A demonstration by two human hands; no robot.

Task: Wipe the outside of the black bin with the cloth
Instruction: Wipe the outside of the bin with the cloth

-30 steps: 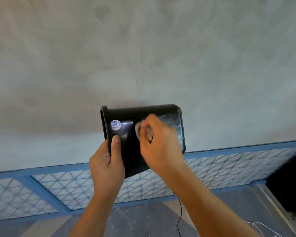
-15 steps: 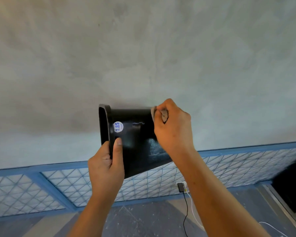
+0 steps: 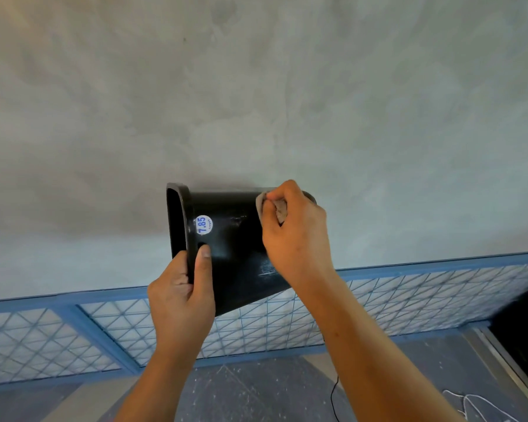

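Note:
The black bin (image 3: 232, 257) is held up in the air on its side, its open mouth facing left, with a round white price sticker reading 7.85 (image 3: 204, 224) near the rim. My left hand (image 3: 182, 296) grips the bin's rim at the lower left, thumb on the outer wall. My right hand (image 3: 293, 236) holds a crumpled grey cloth (image 3: 279, 208) against the bin's upper right side, near the base. The hand hides most of the bin's base end.
A grey plastered wall (image 3: 256, 102) fills the background. Below it runs a blue-framed grid panel (image 3: 378, 300). The dusty floor (image 3: 256, 391) carries a black cable (image 3: 334, 397) and white cable (image 3: 476, 403). A dark object (image 3: 525, 327) stands at the right edge.
My right hand with the cloth has slid from the middle of the bin's side up to its upper right edge and stayed there. My left hand keeps its grip on the rim.

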